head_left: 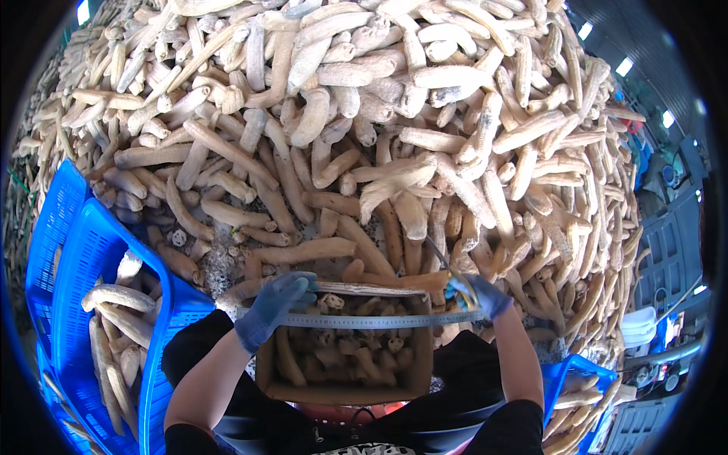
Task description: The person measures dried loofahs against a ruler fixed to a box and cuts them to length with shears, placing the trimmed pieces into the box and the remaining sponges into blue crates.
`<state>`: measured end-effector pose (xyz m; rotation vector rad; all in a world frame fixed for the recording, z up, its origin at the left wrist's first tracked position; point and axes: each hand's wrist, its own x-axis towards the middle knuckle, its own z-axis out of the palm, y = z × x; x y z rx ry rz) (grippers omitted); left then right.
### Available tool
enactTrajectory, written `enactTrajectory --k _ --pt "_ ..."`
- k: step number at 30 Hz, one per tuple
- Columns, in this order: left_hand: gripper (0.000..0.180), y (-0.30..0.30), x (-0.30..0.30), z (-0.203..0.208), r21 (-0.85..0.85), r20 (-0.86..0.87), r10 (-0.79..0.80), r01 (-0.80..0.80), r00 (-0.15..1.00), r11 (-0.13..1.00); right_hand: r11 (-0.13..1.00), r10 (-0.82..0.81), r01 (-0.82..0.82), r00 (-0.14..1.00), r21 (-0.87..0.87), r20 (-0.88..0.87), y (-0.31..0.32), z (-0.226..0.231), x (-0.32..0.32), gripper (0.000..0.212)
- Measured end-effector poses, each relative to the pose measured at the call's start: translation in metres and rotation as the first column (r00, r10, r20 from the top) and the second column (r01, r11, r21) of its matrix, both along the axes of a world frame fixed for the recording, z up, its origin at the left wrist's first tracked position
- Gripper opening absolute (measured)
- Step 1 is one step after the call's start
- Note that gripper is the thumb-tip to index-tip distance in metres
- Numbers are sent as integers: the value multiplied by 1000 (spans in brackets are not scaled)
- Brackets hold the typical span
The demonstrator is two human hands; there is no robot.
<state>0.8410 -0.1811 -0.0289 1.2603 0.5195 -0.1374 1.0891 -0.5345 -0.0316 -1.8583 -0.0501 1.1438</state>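
Observation:
My left hand (277, 307), in a blue glove, is closed round a pale lotus root (241, 293) at the far left corner of a cardboard box (343, 393). My right hand (481, 294), also gloved, grips a yellow-handled knife; its thin dark blade (435, 249) points away to the far left. Beside the right hand lies a browner lotus root end (421, 281); whether both ends belong to one root is hidden. A silvery ruler (371, 321) spans the box between my hands. Short cut lotus root pieces (368, 364) lie inside the box.
A large heap of lotus roots (349, 76) rises in front and on both sides. Blue plastic crates stand at left (186, 307) and lower right (557, 371), both with roots inside. Grey crates (667, 250) and a white tub (638, 326) are at far right.

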Motion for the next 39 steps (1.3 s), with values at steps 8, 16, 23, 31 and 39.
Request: enactTrajectory --k 8,16,23,31,39 --pt "59 -32 2 -40 -683 76 -242 228 967 694 902 371 -417 880 108 297 -1 13 -165 24" --pt "59 -56 -21 -24 -247 267 -29 98 963 964 875 443 -441 560 -201 700 23 -23 -235 43" --pt "68 -60 -18 0 -312 346 81 33 935 949 779 -163 298 946 552 -280 50 -57 -232 33" --pt "85 -47 -22 -6 -238 466 80 38 881 971 412 -314 426 896 805 -313 116 -11 -235 41" --pt "64 19 -40 37 -417 603 447 -217 661 883 717 -459 93 809 691 368 52 -29 -196 47"
